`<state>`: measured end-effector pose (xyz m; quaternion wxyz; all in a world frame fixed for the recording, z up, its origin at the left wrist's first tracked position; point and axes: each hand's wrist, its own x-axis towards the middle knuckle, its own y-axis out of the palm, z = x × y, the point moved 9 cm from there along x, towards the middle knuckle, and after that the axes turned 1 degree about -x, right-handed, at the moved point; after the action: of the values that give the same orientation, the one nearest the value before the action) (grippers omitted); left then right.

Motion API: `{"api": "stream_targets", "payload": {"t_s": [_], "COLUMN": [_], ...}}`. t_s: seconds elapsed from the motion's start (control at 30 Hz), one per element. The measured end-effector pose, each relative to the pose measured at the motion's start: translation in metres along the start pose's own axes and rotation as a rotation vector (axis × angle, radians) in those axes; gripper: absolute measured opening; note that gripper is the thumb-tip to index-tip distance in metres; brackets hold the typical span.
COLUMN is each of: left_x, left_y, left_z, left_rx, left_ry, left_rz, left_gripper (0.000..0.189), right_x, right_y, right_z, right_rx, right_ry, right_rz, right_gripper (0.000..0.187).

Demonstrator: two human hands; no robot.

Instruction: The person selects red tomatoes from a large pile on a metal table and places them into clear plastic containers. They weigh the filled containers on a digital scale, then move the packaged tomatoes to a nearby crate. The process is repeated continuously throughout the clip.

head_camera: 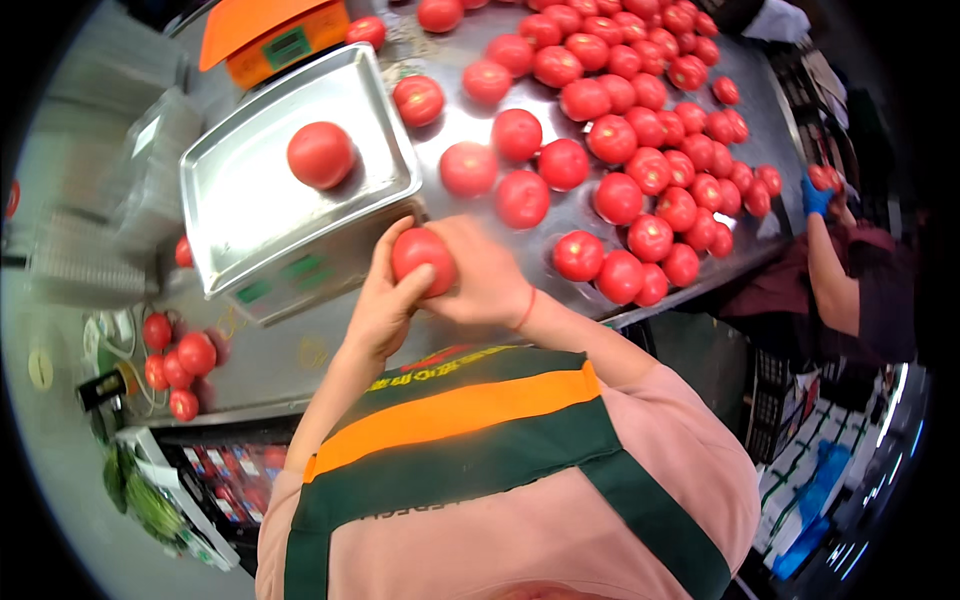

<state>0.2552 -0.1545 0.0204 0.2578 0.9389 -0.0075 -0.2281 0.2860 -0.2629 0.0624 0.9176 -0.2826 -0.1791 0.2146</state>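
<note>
My left hand (386, 307) is closed around a red tomato (424, 259), thumb across its front, just before the weighing scale. My right hand (480, 274) is blurred and lies against the tomato's right side; its fingers are partly hidden, so its own grip is unclear. Another tomato (321, 155) rests in the metal tray (247, 225) on top of the scale (300, 281). To the right, many loose tomatoes (619, 199) are spread over the metal table (559, 296), a few of them close to the tray.
An orange device (277, 37) stands behind the tray. Stacked clear plastic containers (150, 165) are at the left, with several tomatoes (196, 354) and a cable nearer the front edge. A co-worker's blue-gloved hand (816, 196) is at the far right, by tomatoes.
</note>
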Motion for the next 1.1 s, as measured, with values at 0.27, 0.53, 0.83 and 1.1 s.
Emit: {"api": "stream_targets", "payload": {"t_s": [0.27, 0.53, 0.83, 1.1], "left_x": [-0.003, -0.136, -0.166, -0.069], "left_y": [-0.014, -0.269, -0.358, -0.083], "left_z": [0.017, -0.047, -0.105, -0.09], "left_rx": [0.115, 1.487, 2.165, 1.209], "left_ry": [-0.039, 0.035, 0.156, 0.823], "left_rz": [0.02, -0.513, -1.242, -0.357], "left_gripper": [0.064, 0.065, 0.085, 0.052], "right_x": [-0.022, -0.086, -0.095, -0.081], "right_y": [0.004, -0.019, -0.099, -0.12], "right_z": [-0.004, -0.065, -0.085, -0.059], "right_rx": [0.078, 0.105, -0.736, -0.16], "right_ry": [0.013, 0.273, 0.268, 0.219], "right_rz": [0.074, 0.123, -0.08, -0.399], "right_gripper": [0.072, 0.038, 0.06, 0.101]}}
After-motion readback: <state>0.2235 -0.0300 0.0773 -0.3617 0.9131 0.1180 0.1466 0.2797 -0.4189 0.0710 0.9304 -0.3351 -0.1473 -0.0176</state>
